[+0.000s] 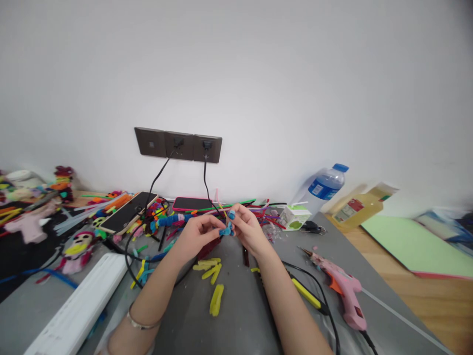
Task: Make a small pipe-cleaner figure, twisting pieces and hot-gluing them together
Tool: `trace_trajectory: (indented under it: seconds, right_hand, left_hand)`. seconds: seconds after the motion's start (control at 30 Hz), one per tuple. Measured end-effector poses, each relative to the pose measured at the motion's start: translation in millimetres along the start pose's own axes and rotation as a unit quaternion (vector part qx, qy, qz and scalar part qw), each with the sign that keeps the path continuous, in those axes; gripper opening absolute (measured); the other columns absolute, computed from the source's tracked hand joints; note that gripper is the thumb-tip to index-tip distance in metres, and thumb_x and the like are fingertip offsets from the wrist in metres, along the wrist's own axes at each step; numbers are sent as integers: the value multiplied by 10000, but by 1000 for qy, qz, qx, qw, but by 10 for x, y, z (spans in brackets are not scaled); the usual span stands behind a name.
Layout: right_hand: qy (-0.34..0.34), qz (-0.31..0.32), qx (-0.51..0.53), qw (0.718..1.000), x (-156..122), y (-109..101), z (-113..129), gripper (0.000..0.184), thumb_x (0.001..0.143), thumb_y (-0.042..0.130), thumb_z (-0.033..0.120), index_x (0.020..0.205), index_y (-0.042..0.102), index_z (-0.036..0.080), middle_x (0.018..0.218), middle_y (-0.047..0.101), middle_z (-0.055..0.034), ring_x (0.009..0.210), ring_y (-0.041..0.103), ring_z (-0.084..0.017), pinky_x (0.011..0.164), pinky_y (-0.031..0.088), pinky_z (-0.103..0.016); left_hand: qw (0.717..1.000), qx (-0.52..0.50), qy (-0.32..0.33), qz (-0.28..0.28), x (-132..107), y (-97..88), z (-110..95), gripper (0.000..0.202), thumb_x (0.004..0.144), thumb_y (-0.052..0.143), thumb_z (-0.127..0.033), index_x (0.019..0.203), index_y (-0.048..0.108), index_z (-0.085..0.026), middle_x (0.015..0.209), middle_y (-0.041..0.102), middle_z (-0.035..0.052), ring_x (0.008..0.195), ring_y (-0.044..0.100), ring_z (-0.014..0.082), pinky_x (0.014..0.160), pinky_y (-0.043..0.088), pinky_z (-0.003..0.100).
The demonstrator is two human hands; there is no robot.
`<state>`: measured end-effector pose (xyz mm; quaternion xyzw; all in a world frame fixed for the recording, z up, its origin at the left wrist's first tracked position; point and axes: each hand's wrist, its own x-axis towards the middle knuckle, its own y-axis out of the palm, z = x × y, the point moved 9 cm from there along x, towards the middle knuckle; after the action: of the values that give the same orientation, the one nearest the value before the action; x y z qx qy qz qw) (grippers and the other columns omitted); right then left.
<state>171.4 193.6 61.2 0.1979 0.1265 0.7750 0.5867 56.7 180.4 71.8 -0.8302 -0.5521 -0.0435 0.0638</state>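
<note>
My left hand [199, 231] and my right hand [247, 228] meet above the grey table [240, 315], fingers pinched together on a small blue pipe-cleaner piece [226, 230]. A thin pink and yellow stem rises from it between my fingertips. Just below my hands lie several short yellow pipe-cleaner pieces [211, 272]. My left wrist wears a thin bracelet [142, 323].
A pink glue gun [342, 291] with a black cord lies to the right, beside a yellow-handled tool [306, 294]. Behind are a phone [192, 203], a tablet [127, 211], heaps of coloured pipe cleaners [158, 217], a small carton [294, 217], a water bottle [325, 186], wall sockets [178, 145]. A white box [81, 308] lies left.
</note>
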Motion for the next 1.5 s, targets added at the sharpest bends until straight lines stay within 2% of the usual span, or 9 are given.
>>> trace_trajectory:
  seconds: [0.17, 0.3, 0.5, 0.67, 0.83, 1.17, 1.4, 1.5]
  right_hand:
    - [2, -4, 1, 1000, -7, -7, 5, 312, 736, 803, 407, 800, 578, 200, 552, 534, 67, 442, 424, -60, 435, 357, -165]
    - [9, -9, 1, 1000, -9, -14, -1, 318, 733, 803, 416, 794, 573, 205, 552, 522, 67, 444, 419, -68, 438, 360, -179]
    - [6, -12, 7, 1000, -2, -26, -2, 309, 733, 803, 412, 810, 579, 213, 573, 525, 62, 468, 419, -79, 441, 364, -187]
    - [3, -7, 4, 1000, 3, -15, 2, 308, 735, 801, 414, 799, 578, 211, 600, 542, 50, 495, 445, -84, 461, 380, -187]
    - [-10, -7, -9, 1000, 9, -12, 18, 306, 734, 801, 409, 789, 573, 212, 653, 556, 33, 535, 476, -96, 480, 393, -199]
    - [-41, 19, -53, 998, 11, 19, 58, 247, 762, 773, 381, 798, 592, 217, 726, 520, 20, 596, 457, -114, 523, 399, -217]
    - [-48, 15, -67, 996, 18, -12, 48, 202, 752, 773, 326, 822, 622, 211, 839, 548, 0, 639, 479, -114, 554, 416, -222]
    - [-48, 11, -74, 996, 26, -34, 35, 190, 756, 765, 320, 828, 626, 214, 819, 547, 0, 642, 485, -123, 561, 422, -228]
  left_hand:
    - [1000, 10, 1, -9, -1, -3, 10, 189, 775, 708, -328, 819, 695, -145, 721, 661, 24, 627, 542, 127, 592, 402, 234]
    - [1000, -17, 10, -17, 12, -8, 26, 211, 770, 721, -350, 815, 680, -148, 745, 671, 35, 664, 569, 139, 628, 428, 245]
    - [998, -17, 17, -66, 18, -91, 30, 234, 735, 748, -364, 809, 665, -158, 625, 575, -15, 567, 485, 113, 541, 357, 222]
    - [995, -20, 35, -90, 14, -144, -34, 241, 758, 719, -395, 818, 671, -166, 713, 621, 7, 616, 513, 123, 567, 381, 223]
    - [991, -19, 27, -132, 4, -236, -6, 274, 795, 671, -432, 890, 676, -175, 738, 614, 3, 581, 460, 109, 539, 368, 216]
    - [990, -11, 14, -140, 19, -261, 19, 269, 745, 714, -425, 808, 677, -166, 663, 588, -11, 555, 442, 110, 505, 323, 219]
    - [990, -8, 13, -139, 23, -269, 47, 253, 742, 714, -407, 791, 662, -165, 619, 549, -26, 533, 420, 102, 491, 296, 212]
    - [990, -12, 16, -142, 27, -275, 49, 226, 726, 728, -371, 794, 647, -171, 625, 544, -30, 535, 421, 98, 493, 305, 208]
